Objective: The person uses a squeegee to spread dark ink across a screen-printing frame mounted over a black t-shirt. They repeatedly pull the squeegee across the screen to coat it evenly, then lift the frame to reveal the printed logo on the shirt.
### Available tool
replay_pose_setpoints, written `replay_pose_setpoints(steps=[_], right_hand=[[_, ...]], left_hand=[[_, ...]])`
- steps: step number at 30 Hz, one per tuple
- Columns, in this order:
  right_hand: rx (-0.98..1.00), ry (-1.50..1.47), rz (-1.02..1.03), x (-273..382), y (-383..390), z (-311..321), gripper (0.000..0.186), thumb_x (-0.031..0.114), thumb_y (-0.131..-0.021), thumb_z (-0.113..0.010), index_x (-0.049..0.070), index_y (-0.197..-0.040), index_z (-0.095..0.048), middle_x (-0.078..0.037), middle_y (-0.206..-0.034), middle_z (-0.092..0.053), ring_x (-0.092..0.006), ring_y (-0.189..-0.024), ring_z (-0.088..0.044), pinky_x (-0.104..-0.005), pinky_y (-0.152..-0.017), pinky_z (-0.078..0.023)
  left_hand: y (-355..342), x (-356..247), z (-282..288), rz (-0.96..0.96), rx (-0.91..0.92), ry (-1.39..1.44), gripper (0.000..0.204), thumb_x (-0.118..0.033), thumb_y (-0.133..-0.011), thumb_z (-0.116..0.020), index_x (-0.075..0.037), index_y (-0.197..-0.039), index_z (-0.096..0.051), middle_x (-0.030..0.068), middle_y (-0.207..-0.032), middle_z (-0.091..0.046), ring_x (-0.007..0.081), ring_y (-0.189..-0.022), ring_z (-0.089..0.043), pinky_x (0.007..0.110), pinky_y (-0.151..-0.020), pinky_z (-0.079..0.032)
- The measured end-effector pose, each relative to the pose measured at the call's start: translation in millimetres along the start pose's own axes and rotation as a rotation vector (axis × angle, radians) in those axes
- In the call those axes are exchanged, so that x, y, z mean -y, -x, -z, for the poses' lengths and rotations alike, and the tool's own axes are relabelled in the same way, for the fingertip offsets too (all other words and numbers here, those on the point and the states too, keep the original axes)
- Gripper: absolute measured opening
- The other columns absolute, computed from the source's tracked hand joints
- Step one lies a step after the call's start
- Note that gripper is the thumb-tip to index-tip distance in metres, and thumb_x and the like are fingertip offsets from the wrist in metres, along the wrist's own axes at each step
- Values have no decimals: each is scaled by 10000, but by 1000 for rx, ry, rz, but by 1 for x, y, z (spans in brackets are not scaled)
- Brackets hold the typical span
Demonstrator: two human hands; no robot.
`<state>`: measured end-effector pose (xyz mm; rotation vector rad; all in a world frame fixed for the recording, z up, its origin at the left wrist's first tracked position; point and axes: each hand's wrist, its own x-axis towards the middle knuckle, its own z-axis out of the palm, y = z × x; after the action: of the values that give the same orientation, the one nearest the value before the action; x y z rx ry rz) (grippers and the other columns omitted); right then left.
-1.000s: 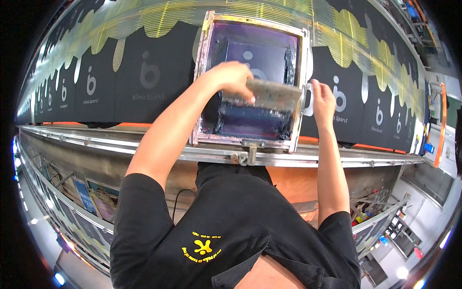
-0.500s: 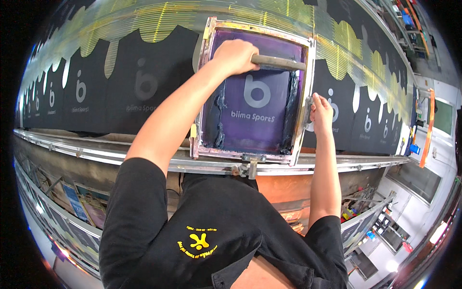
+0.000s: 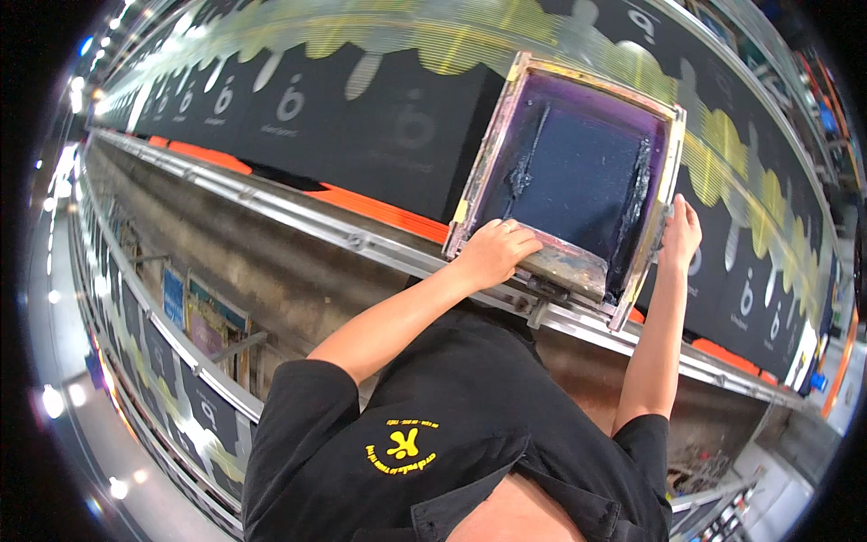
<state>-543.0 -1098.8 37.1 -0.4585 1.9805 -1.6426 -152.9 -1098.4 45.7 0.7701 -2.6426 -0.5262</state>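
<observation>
A screen-printing frame [image 3: 602, 85] with ink-stained rims lies tilted in view over black fabric panels [image 3: 334, 135]. Dark ink [image 3: 582, 172] coats the middle of its purple mesh, thicker along both sides. At the near end of the mesh rests a squeegee [image 3: 573, 262] with a worn bar handle. My left hand [image 3: 497, 255] is closed over the left part of that handle. On the outer right side of the frame, my right hand [image 3: 681, 235] grips the edge; its fingertips are partly hidden, and the exact part gripped is unclear.
A long printing table with a metal rail [image 3: 352, 239] runs along my front, orange strips [image 3: 388, 210] showing beside it. Yellow-striped cut-outs [image 3: 442, 41] border the panels, several bearing pale logos. Another rail-edged table [image 3: 181, 348] stands at the lower left.
My left hand has drawn the squeegee from the far end of the mesh to the near end. Dark ink now covers the design. The whole view has turned and shifted.
</observation>
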Motion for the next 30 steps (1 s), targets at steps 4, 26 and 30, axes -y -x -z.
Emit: replay_pose_setpoints(steps=[4,26,30], right_hand=[[62,-24,21,-22,32,-62,298,274,-1034,-749,16,-1183,-739,29,-920,-680,-39,-762,-546,-231,-681,-432],[-7,552,79,-66,166,-309,342,337,-986,-766,53,-1173,-734,-89,-1002,-743,-171,-893,-670,-337,-836,-533],[46,469,-85,-53,170,-316,330,332,-976,-774,65,-1165,-735,-109,-1028,-758,-218,-929,-704,-362,-876,-547]], left_hand=[[23,44,40,77,52,-21,499,-71,-708,-794,-106,-1201,-722,38,-1213,-715,282,-1149,-650,426,-988,-502],[54,331,197,290,927,140,585,-570,-785,-844,-106,-1140,-808,144,-958,-800,367,-957,-759,491,-852,-593],[38,348,193,329,1035,285,637,-561,-756,-876,-19,-1084,-812,206,-939,-790,362,-919,-761,458,-828,-578]])
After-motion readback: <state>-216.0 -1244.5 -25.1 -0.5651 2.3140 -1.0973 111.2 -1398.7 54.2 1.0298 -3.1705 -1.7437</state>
